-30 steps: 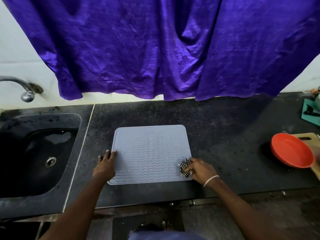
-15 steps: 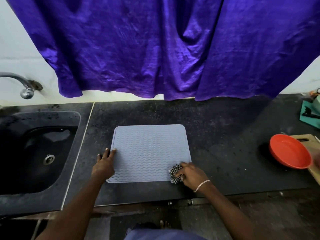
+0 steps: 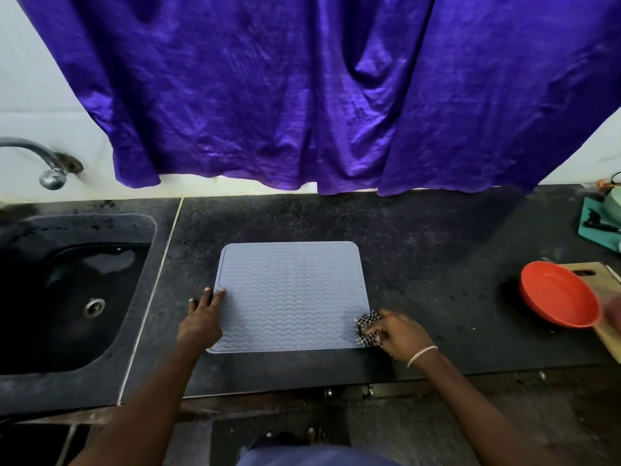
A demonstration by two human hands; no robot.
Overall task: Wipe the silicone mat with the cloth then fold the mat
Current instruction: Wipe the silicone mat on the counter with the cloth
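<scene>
A grey silicone mat [image 3: 291, 294] with a wavy ribbed pattern lies flat on the dark counter [image 3: 437, 250]. My left hand [image 3: 201, 317] presses flat on the mat's near left edge, fingers spread. My right hand [image 3: 398, 334] grips a bunched black-and-white checked cloth [image 3: 367, 326] at the mat's near right corner. Part of the cloth is hidden under my fingers.
A black sink [image 3: 72, 294] with a tap [image 3: 50, 169] lies to the left. At the right edge sit a red bowl [image 3: 557, 297] on a wooden board [image 3: 605, 317] and a teal item [image 3: 599, 227]. A purple curtain [image 3: 319, 95] hangs behind the counter.
My right hand with the cloth slid left along the mat's near edge, then back right to the near right corner. My left hand stayed on the left edge.
</scene>
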